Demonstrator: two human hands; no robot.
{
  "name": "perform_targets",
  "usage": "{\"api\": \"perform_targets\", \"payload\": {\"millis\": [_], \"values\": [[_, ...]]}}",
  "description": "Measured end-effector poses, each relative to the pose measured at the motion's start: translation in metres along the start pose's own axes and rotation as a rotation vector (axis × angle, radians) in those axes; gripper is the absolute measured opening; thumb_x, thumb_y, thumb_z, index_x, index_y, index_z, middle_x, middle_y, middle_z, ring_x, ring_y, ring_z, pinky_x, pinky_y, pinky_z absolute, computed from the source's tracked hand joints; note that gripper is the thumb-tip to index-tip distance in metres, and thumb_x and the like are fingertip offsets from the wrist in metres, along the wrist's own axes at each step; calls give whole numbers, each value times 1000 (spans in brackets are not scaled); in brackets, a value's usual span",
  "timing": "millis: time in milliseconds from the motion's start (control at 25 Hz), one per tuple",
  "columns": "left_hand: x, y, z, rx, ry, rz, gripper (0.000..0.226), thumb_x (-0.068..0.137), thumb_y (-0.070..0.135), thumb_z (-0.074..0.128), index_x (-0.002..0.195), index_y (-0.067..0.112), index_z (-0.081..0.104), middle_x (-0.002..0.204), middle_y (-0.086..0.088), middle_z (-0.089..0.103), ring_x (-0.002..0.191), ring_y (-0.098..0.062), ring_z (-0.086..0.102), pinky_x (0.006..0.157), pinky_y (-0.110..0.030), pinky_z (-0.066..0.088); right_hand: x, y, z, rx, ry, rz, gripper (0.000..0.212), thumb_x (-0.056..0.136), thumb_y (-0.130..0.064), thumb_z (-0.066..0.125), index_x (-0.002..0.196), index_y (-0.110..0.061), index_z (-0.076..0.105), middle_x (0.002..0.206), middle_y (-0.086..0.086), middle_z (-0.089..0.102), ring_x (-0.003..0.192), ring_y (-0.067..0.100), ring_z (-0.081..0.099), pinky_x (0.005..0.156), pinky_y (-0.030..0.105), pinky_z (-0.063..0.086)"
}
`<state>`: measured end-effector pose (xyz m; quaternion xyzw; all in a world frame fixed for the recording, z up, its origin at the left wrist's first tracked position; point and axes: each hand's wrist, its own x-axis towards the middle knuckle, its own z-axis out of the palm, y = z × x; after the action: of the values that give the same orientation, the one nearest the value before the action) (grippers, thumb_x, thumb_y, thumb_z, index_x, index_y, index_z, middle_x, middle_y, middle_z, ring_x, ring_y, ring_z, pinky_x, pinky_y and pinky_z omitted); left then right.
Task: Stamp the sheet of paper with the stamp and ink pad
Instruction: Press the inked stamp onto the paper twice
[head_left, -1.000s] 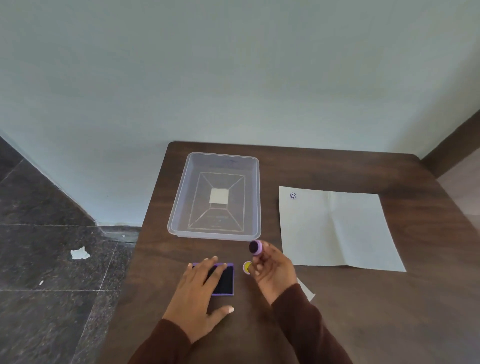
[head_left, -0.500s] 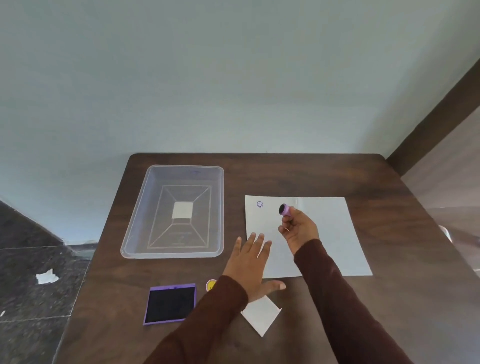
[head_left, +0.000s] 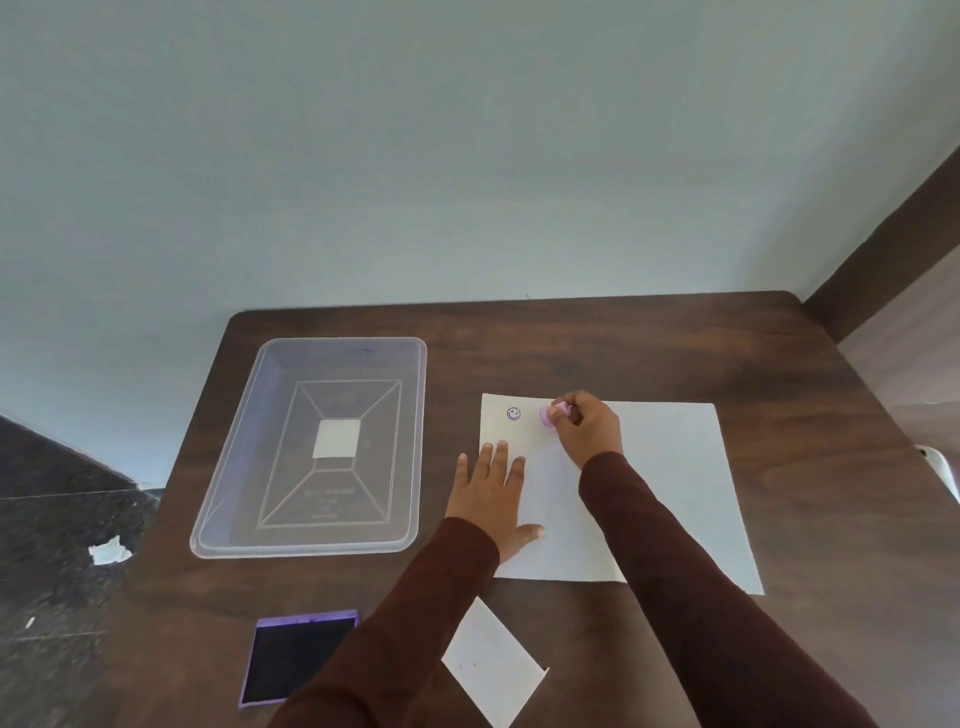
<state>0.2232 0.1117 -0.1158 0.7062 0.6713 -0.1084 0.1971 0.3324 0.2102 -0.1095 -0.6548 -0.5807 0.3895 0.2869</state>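
Only one view here, the head cam, so here goes. Compared with half a second back, the right hand (head_left: 587, 428) has come down and a bit left: the purple stamp (head_left: 548, 415) was held up over the sheet of paper (head_left: 649, 493) with its dark face showing, and now it's right down at the sheet near the far left corner, just beside the smiley print (head_left: 513, 414) that was already there. Can't tell for sure if the face is actually touching the paper, the fingers cover the low end. The left hand (head_left: 491, 499) slid forward too; before it was just reaching the near edge, now it's flat across the sheet's left edge. The view has also swung, so everything sits further left and lower in the picture.

Hands: the right one is curled tight around the stamp, fingertips (head_left: 558, 413) pinching it, only the purple end sticking out to the left. The left one is spread wide, palm down, fingers pointing away from the person, thumb out to the right on the paper. Holding nothing, just resting on the sheet.

Other stuff on the dark wooden table (head_left: 597, 348): the ink pad (head_left: 291, 660) lies uncovered near the front edge, well apart from the sheet, partly behind the left sleeve (head_left: 395, 623). A clear plastic tray (head_left: 311, 447) sits left of the paper, and a small white card (head_left: 493, 670) lies between the two sleeves.
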Motion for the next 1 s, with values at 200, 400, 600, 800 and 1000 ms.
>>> {"api": "perform_targets", "payload": {"millis": [200, 400, 600, 800, 1000], "values": [[5, 2, -1, 14, -41, -35, 86, 87, 56, 47, 151, 15, 5, 161, -11, -3, 149, -29, -2, 121, -50, 1, 8, 6, 1, -102, 10, -68, 16, 87, -12, 60, 92, 2, 65, 77, 6, 59, 71, 21, 51, 54, 18, 36], [3, 8, -5, 70, -37, -63, 93, 82, 58, 54, 149, 10, 10, 160, -16, 4, 149, -33, 1, 120, -49, 2, 9, 6, 4, -66, -13, -64, 17, 87, -13, 60, 93, 3, 64, 79, 6, 59, 73, 20, 52, 64, 20, 38], [4, 3, -5, 66, -104, -70, 114, 74, 61, 62, 150, 11, -6, 160, -15, -11, 148, -34, -8, 120, -51, -1, 3, 9, 12, -4, -94, -53, 16, 86, -13, 62, 92, 2, 65, 81, 6, 61, 74, 19, 53, 57, 15, 41], [4, 1, -1, 53, -132, -77, 115, 73, 61, 63, 150, 11, -6, 160, -15, -12, 148, -34, -9, 119, -53, 0, -1, 7, 15, -22, -98, -86, 15, 87, -11, 60, 92, 2, 64, 81, 6, 61, 75, 20, 53, 58, 14, 40], [4, 0, 0, 52, -127, -71, 115, 74, 61, 62, 151, 11, -6, 160, -16, -12, 148, -35, -8, 119, -53, 1, 2, 2, 17, -159, -76, -195, 18, 91, -13, 54, 96, 2, 64, 87, 8, 64, 81, 21, 57, 73, 24, 44]]}}
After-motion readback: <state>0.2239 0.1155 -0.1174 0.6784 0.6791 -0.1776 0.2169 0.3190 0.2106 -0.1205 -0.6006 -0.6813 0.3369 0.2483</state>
